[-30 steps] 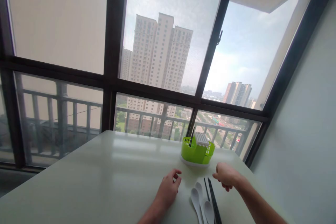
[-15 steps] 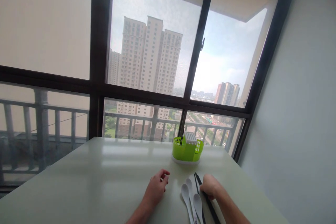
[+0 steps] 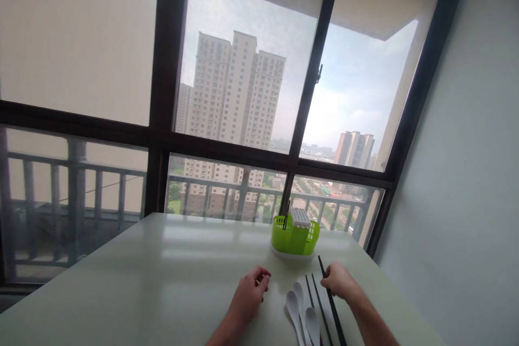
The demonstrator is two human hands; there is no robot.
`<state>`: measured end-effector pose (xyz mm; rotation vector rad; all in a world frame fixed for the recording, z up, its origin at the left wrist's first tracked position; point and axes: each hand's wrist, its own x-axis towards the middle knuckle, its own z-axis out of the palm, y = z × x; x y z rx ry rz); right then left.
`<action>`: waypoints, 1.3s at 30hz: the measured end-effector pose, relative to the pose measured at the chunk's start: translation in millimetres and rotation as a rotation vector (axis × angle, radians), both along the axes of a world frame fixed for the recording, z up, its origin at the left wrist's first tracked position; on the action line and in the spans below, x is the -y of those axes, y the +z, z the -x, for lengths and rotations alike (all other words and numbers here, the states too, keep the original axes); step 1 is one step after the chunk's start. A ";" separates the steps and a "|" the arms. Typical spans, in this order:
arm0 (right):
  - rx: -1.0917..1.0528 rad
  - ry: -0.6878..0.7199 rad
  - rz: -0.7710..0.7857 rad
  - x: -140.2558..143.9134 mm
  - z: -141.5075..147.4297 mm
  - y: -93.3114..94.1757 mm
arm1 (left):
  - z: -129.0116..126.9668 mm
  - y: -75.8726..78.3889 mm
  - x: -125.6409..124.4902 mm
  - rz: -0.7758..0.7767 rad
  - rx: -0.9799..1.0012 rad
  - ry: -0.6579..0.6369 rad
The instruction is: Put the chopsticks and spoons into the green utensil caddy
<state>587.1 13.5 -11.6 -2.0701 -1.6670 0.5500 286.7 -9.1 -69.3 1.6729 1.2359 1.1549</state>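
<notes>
While my right hand (image 3: 339,282) pinches black chopsticks (image 3: 333,305) below their far tips, I cannot tell whether it has hold of one stick or several. They slant back towards me, and their near end reaches the bottom edge of my view. My left hand (image 3: 249,293) is at the other side, fingers loosely curled with a narrow gap to the thumb; whether it touches the tabletop (image 3: 133,281) is unclear to me. Between my hands lie three white spoons (image 3: 292,305), bunched close together, and just right of them two more black sticks (image 3: 320,303) lie side by side, apart from each other. Beyond, near the far edge, stands a green caddy (image 3: 290,243) on a white base, with dark sticks (image 3: 287,215) upright in its left compartment.
</notes>
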 end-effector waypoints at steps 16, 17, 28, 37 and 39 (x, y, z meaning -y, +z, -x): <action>-0.629 0.537 -0.383 1.8 140.6 11.1 | 6.9 16.3 8.1 -0.143 -0.144 -0.016; -0.627 0.545 -0.372 0.9 137.7 12.9 | 7.3 14.7 7.0 -0.131 -0.146 -0.019; -0.659 0.658 -0.368 -35.6 107.5 118.0 | 2.9 13.1 9.4 -0.105 -0.015 0.060; -0.419 0.253 -0.556 -153.2 84.0 199.4 | -2.3 -10.4 4.8 -0.111 -0.249 0.072; -0.365 0.239 -0.470 -169.8 93.9 182.4 | -2.6 -14.2 1.8 -0.095 -0.286 0.057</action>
